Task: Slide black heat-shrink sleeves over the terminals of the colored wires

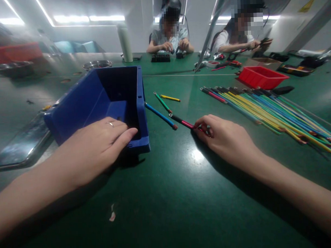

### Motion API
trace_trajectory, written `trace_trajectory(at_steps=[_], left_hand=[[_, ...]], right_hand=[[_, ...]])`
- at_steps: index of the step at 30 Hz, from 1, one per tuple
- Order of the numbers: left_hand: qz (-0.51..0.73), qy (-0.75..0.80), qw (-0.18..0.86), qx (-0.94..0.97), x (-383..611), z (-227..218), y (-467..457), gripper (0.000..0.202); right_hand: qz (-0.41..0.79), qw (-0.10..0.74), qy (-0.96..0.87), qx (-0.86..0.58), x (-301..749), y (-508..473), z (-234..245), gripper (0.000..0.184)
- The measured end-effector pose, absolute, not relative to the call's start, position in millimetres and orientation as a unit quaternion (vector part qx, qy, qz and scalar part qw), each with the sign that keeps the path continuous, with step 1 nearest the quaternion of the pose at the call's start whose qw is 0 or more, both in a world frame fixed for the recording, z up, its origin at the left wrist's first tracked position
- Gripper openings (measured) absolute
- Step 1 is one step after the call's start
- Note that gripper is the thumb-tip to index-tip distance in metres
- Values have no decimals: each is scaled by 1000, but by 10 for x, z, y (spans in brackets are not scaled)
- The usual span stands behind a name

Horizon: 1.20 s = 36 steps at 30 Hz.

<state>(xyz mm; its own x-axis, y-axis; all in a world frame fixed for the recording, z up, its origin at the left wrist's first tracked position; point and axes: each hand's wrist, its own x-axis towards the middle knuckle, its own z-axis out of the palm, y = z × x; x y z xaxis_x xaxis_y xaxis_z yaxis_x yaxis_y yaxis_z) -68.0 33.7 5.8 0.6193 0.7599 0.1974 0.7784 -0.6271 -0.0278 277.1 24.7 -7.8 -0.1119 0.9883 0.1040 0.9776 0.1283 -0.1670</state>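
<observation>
My left hand [97, 148] rests on the near rim of a blue plastic bin [105, 100], fingers curled over its edge; a ring shows on one finger. My right hand [222, 136] pinches the near end of a short red cable [183, 122] with a black sleeve that lies on the green table [173, 196]. Just left of it lie a blue cable [161, 116], a green cable [162, 102] and a yellow cable [170, 98], all loose on the mat.
A long bundle of coloured cables [268, 109] fans out at the right. Behind it sits a red tray [261, 77]. A phone [22, 143] lies left of the bin. Two people work at the far side, by a white bottle [125, 42] and a metal bowl [97, 64].
</observation>
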Motion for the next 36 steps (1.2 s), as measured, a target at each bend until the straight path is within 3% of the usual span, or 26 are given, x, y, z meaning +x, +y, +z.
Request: trace_trajectory(at_steps=[12,23,36], left_hand=[[-124,-430,-4,-894,-646,105,329,59],[-162,-427,-46,-888,-541,184,263,59],[-211,-369,-15,-905,-471,196,204,52]], right_hand=[[41,78,-786,-612,2866,238,-76,40],[54,69,-796,-599,2903,269,-43,28],[36,122,-835,-536,3176,448,-98,18]])
